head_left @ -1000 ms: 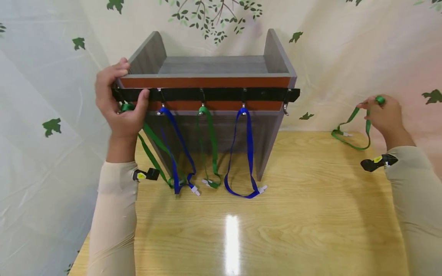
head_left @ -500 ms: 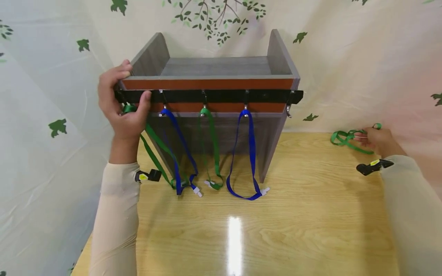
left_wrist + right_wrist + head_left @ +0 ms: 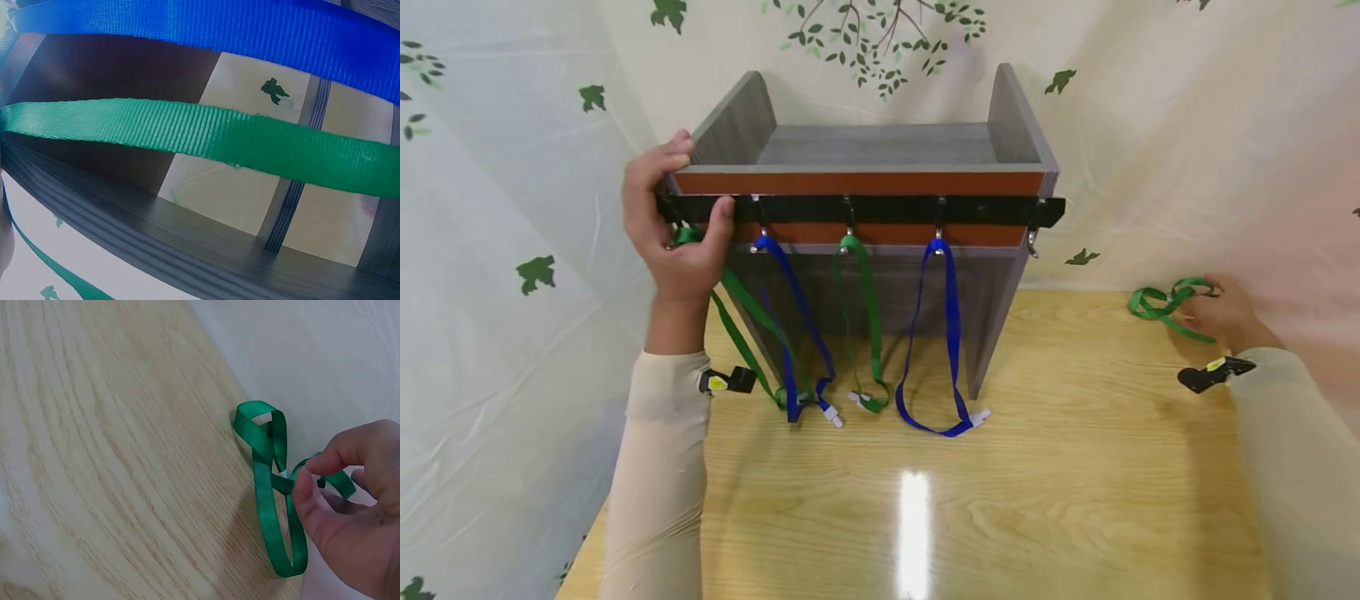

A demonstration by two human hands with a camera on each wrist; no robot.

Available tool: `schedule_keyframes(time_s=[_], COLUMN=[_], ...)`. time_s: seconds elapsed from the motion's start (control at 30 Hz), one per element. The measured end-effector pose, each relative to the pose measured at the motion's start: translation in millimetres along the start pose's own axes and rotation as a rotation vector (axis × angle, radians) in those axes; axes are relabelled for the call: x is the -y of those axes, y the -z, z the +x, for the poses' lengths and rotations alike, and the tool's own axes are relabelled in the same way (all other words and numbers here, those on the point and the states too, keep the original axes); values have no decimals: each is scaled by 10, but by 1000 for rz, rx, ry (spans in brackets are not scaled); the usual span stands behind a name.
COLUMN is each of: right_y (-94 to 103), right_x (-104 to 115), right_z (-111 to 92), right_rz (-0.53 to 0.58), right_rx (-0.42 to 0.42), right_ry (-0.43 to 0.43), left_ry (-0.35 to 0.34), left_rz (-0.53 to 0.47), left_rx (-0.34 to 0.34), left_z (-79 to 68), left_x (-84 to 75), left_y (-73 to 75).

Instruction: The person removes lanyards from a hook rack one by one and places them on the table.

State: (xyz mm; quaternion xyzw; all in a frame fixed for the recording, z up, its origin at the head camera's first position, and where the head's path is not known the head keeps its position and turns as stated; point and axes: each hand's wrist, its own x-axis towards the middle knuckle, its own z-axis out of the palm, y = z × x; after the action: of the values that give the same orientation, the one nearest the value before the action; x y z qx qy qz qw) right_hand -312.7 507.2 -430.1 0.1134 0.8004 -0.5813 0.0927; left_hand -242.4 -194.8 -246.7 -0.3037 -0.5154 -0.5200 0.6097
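Note:
At the left end of a black hook rail [image 3: 895,210], my left hand [image 3: 681,225] grips the rail and the shelf's corner, thumb across the front. Four-legged detail aside, green and blue lanyards hang from the hooks: a green lanyard [image 3: 742,296] by that hand, a blue lanyard [image 3: 797,287], another green lanyard [image 3: 868,304] and a blue lanyard [image 3: 952,317]. The rightmost hook [image 3: 1032,243] is bare. Far right, my right hand [image 3: 359,500] pinches a loosely folded green lanyard [image 3: 269,500] at the table's back edge, thumb and forefinger tips meeting at the ribbon.
The rail runs along the front of a grey wooden shelf [image 3: 880,146] with an orange-brown strip, standing on the light wood table [image 3: 1075,467]. A leaf-patterned cloth [image 3: 1120,125] hangs behind. White clips [image 3: 981,417] on the lanyards reach the tabletop.
My right hand has come down to the table with the green lanyard, which now lies bunched there instead of hanging in a loop. The left hand keeps its grip.

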Motion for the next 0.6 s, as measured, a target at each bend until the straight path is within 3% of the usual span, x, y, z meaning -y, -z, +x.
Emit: schedule_keyframes(time_s=[0.07,0.17,0.23,0.43,0.6], right_y=[10,21,21,7,6], right_x=[-9,-7,-9,-43,-21], right_z=[-34,-42,-34,-47,-98], right_rz=[159,222,110,-232,-432], right_rx=[20,29,-6,-243,-297], right_ry=[-32,-45,-34,-14,36], left_ry=[0,5,6,16,25], left_rz=[1,-1,5,7,-2], left_rx=[-2,-6,-8,-20,-23], left_z=[-8,-9,-7,0,-6], left_x=[1,-3,-9,-22,-18], left_y=[-8,-8,-1,-9,-29])
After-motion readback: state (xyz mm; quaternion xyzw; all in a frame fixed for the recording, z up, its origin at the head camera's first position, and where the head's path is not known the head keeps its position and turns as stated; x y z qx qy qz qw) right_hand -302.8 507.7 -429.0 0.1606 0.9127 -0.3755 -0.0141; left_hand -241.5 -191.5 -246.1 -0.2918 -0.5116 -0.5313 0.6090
